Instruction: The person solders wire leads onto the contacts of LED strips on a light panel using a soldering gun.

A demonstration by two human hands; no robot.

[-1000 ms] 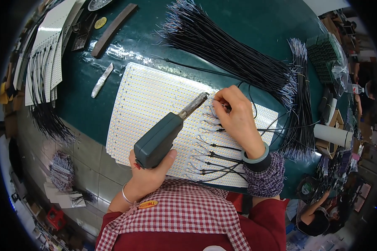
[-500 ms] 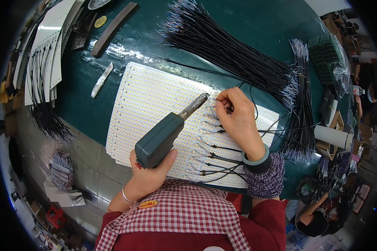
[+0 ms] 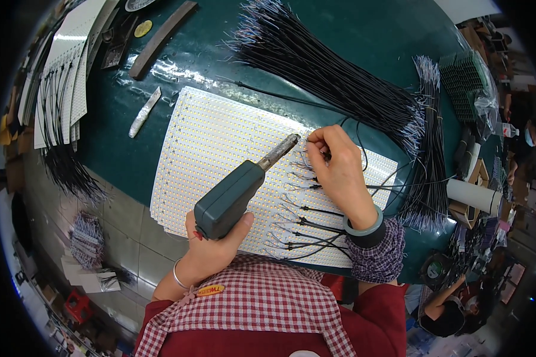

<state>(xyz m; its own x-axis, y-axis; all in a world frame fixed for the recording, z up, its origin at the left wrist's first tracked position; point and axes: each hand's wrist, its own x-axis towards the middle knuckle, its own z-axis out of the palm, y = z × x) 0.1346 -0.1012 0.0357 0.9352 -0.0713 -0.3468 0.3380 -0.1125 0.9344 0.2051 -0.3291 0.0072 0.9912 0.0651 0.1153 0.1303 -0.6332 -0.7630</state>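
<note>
My left hand [image 3: 220,253] is wrapped round the grip of a dark green soldering gun [image 3: 229,199]. The gun's silvery barrel slants up to the right, and its tip is close beside the fingertips of my right hand [image 3: 340,169]. Those fingers are pinched together over the upper edge of a white LED panel [image 3: 214,143], apparently on a thin black cable whose end they mostly hide. Several short black cables [image 3: 315,228] with bared wire ends lie across the panel's right part, below my right hand. More panels are stacked under the top one.
A large bundle of black cables [image 3: 327,71] lies beyond the panel, with another bundle [image 3: 426,149] to its right. At the far left hang wired panels [image 3: 71,89]. A wrapped flat strip [image 3: 145,113] and a dark curved bar [image 3: 162,40] lie on the green table [image 3: 202,59].
The soldering gun has shifted slightly to the right, its tip nearer my right fingertips. My right hand has barely moved.
</note>
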